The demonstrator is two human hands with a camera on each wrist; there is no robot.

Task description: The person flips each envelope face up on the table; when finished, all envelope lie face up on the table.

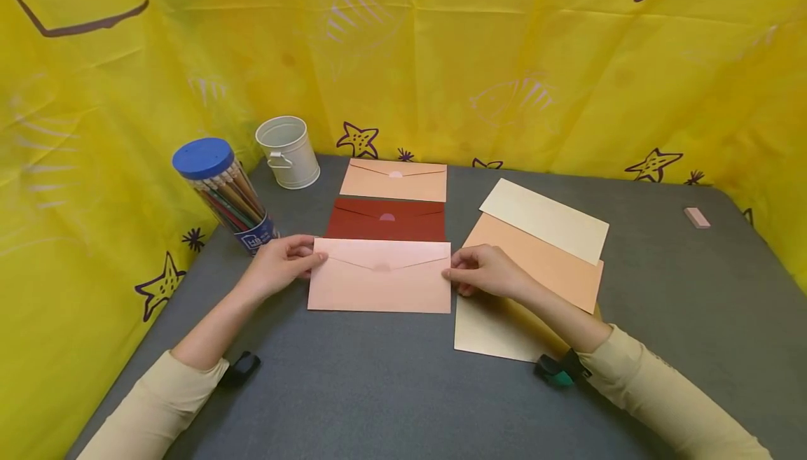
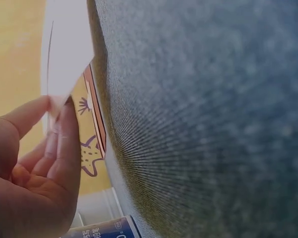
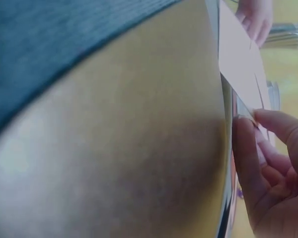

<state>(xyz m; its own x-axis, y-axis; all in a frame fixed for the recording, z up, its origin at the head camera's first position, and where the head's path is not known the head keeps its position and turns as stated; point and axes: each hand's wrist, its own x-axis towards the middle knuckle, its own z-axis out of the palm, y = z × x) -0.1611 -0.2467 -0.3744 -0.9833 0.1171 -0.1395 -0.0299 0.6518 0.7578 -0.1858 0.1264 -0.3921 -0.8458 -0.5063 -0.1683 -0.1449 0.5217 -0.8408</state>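
The pink envelope [image 1: 380,276] lies flap-up on the grey table [image 1: 391,390], just in front of the dark red envelope [image 1: 386,220]. The left hand [image 1: 281,262] pinches its left edge and the right hand [image 1: 484,271] pinches its right edge. Left of the dark red envelope stands a pencil tub [image 1: 222,192].

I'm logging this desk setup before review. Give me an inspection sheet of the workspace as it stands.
Surface: grey table, matte.
Job's things: pale pink envelope, flap side up, nearest of a column with dark red envelope and peach envelope.
Clutter: three paper sheets overlapping at right; pencil tub with blue lid; white bucket; pink eraser.
Hands: left hand pinches the pink envelope's left edge, right hand its right edge.
Cables: nothing seen.
Surroundings: yellow starfish-print cloth.
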